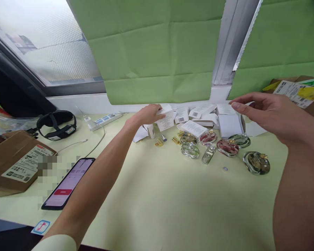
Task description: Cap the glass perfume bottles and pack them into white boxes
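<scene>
My left hand (150,114) is closed on a small white printed carton (165,119) at the back of the table. My right hand (264,109) hovers above the right end of the white boxes, thumb and fingers slightly apart, nothing visible between them. Below it sits a white box (230,126) with a loose flap. Several glass perfume bottles lie in front of the cartons: a red one (227,148), a green one (190,150), a dark one (256,162) and a slim clear one (208,154). Gold caps (159,142) lie near my left hand.
At left are a phone (68,184) showing a timer, a brown cardboard box (18,162), a black head strap (59,127) and a power strip (107,120) with cables. Another parcel (295,94) stands at right. Green paper (157,52) covers the window behind.
</scene>
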`<state>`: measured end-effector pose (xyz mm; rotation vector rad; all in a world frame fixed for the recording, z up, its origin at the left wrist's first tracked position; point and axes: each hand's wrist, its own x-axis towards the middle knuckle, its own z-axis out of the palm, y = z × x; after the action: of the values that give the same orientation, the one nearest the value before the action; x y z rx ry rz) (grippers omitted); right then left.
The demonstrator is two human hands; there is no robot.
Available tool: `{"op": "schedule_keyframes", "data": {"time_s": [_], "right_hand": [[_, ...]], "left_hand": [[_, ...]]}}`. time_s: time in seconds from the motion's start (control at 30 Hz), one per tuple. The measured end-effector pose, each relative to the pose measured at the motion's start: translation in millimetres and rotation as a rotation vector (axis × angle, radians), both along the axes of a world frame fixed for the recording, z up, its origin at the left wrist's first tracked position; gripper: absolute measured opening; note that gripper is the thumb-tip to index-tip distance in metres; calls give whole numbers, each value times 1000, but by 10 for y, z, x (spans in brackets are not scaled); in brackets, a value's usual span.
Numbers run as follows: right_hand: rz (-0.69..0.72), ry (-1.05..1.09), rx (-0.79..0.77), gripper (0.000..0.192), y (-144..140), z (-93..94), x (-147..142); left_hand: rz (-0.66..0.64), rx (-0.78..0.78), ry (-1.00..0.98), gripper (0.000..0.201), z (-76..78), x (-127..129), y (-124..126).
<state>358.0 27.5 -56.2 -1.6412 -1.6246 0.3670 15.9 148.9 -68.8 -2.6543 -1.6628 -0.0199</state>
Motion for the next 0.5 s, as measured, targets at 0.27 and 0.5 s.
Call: {"op": "schedule_keyframes", "data": {"time_s": [0.27, 0.5], "right_hand": [[-43, 78, 24, 45, -27, -5, 121], [-97, 148, 57, 42, -57, -31, 352]], "left_hand": [[74, 50, 61, 51, -365, 8, 44], [33, 90, 64, 56, -272, 14, -4]]}}
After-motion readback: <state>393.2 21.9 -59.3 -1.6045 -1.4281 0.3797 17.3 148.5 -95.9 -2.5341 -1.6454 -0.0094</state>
